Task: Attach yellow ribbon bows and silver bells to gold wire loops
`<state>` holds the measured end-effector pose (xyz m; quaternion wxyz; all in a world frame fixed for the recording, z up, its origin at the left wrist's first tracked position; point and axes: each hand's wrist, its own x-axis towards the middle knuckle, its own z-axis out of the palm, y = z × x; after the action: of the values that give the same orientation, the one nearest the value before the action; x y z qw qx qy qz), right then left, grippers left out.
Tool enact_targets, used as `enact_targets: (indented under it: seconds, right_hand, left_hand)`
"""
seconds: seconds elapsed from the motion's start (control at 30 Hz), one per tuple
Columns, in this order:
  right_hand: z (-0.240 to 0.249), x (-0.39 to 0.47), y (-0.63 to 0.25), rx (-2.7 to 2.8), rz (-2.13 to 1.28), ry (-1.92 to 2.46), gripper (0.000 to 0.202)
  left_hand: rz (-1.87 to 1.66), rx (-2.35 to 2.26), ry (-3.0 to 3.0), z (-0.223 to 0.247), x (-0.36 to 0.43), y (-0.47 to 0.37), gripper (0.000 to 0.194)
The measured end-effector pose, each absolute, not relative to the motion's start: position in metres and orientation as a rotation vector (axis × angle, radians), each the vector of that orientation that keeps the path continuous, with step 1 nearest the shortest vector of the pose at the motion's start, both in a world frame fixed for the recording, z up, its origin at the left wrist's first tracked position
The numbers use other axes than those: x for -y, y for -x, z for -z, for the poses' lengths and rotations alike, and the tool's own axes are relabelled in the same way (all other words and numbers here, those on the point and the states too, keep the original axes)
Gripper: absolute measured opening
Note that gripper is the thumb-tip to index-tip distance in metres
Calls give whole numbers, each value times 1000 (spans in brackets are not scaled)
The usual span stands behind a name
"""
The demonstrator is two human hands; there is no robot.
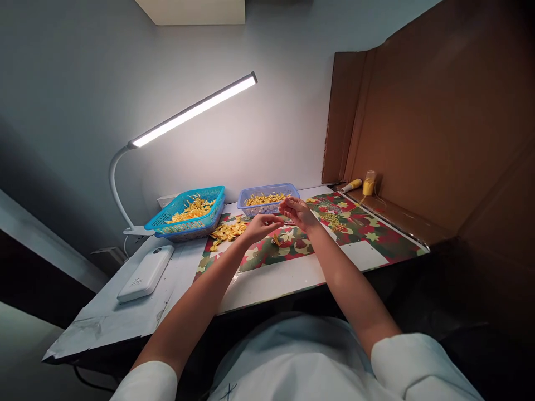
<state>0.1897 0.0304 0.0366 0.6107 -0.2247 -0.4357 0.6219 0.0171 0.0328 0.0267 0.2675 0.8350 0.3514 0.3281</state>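
Note:
My left hand [262,227] is over the patterned mat [259,257], its thumb and fingers drawn together in a pinch. Close by on the right, my right hand [298,213] is raised with bent fingers pinched together. A thin dark strip shows between the two hands; what either hand holds is too small to make out. Just below them is a small yellow petal-like piece [276,240]; whether it hangs or lies on the mat I cannot tell. Left of my left hand lies a pile of yellow petal-like pieces [229,231].
A blue basket [217,203] and a lilac basket [267,209] hold yellow pieces. Yellow thread spools [368,185] stand by the cardboard wall [426,128], with yellow strands [334,221] nearby. A lit lamp [194,111] and white power bank [145,274] are at left.

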Motion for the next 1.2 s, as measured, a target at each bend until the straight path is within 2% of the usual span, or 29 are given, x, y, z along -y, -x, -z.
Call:
enact_targets:
  seconds: [0.7,0.97,1.2]
  right_hand:
    - [-25,-41,-185,1015,-1436,550,30]
    - [-24,-43,-184,1007,-1410,577,32]
    - [-20,-52,-187,960,-1274,747,23]
  left_hand:
    - [-913,-985,-2148,-18,-32,-24,25]
    - [-836,-915,-2131,-21,-32,-35,29]
    - [-795,-957,-2065,-11,-39,-26,42]
